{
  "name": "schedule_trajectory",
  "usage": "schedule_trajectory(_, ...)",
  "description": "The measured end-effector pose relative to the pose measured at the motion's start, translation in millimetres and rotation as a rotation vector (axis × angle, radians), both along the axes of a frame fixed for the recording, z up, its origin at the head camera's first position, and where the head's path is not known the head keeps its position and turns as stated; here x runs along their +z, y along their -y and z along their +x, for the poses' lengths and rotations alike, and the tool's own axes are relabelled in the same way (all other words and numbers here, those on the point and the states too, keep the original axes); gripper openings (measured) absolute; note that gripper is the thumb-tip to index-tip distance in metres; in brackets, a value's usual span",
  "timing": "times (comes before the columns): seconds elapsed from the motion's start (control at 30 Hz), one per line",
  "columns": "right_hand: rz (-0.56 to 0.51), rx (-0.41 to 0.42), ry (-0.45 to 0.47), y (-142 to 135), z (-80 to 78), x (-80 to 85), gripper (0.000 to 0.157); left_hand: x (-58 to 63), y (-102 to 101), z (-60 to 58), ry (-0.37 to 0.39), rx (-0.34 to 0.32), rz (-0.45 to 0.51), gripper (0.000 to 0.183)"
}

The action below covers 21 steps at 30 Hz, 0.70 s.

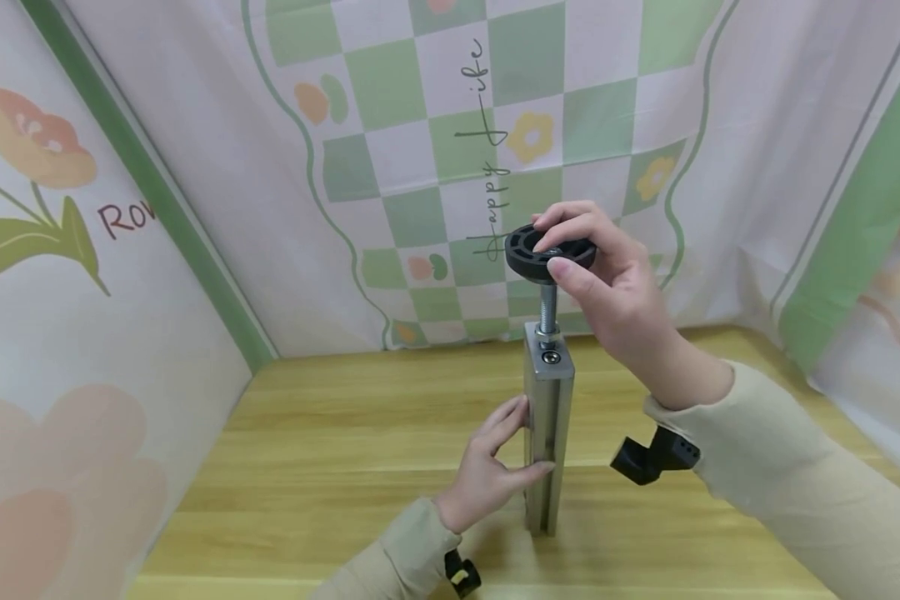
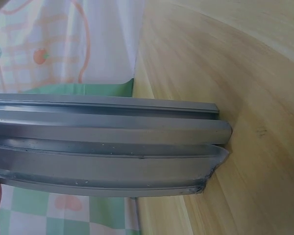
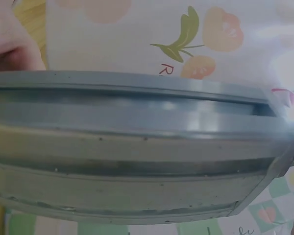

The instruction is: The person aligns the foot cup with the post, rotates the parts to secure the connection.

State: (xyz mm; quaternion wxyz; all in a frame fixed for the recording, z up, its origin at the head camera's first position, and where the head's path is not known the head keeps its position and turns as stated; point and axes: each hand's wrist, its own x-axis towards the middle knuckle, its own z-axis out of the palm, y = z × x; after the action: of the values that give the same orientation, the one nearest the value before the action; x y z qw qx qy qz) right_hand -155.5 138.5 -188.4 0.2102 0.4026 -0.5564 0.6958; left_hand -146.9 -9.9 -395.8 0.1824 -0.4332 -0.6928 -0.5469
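Observation:
A grey aluminium profile stands upright on the wooden table, its slotted sides large in the left wrist view and right wrist view. My left hand grips it around the lower half, thumb on the near face and fingers on the left side. From the end plate on top rises a threaded rod with a nut at its base. Beside the nut, a bolt head sits sunk in the plate. My right hand holds the black round levelling foot atop the rod, thumb at its rim and fingers over its hollow face.
The wooden tabletop spreads around the profile. Printed curtains hang behind it and at the left. Black wrist cameras are strapped at the right sleeve and left sleeve.

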Motion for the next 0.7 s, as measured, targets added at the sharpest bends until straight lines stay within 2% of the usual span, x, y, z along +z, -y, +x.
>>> schedule_trajectory(0.1,0.055,-0.116,-0.069,1.2,2.7,0.4,0.012,-0.1,-0.3,0.0,0.013,0.001,-0.003,0.086)
schedule_trajectory(0.2,0.094,-0.213,-0.141,3.0,4.8,-0.1,0.017,-0.1,-0.4,-0.2,0.014,-0.002,-0.003,0.086)
schedule_trajectory(0.33,0.124,-0.317,-0.199,4.7,6.0,-1.1,0.014,-0.1,-0.3,-0.4,0.018,-0.003,-0.008,0.085)
schedule_trajectory(0.43,0.178,-0.44,-0.259,5.2,6.2,-0.7,0.014,0.4,-0.4,0.3,0.033,-0.003,-0.014,0.084)
schedule_trajectory(0.57,0.229,-0.609,-0.366,6.8,4.7,0.4,0.03,1.0,-0.2,1.3,0.052,-0.004,-0.012,0.082)
schedule_trajectory(0.7,0.25,-0.709,-0.457,9.0,3.4,1.0,0.048,1.3,-0.1,1.5,0.051,0.0,-0.01,0.082)
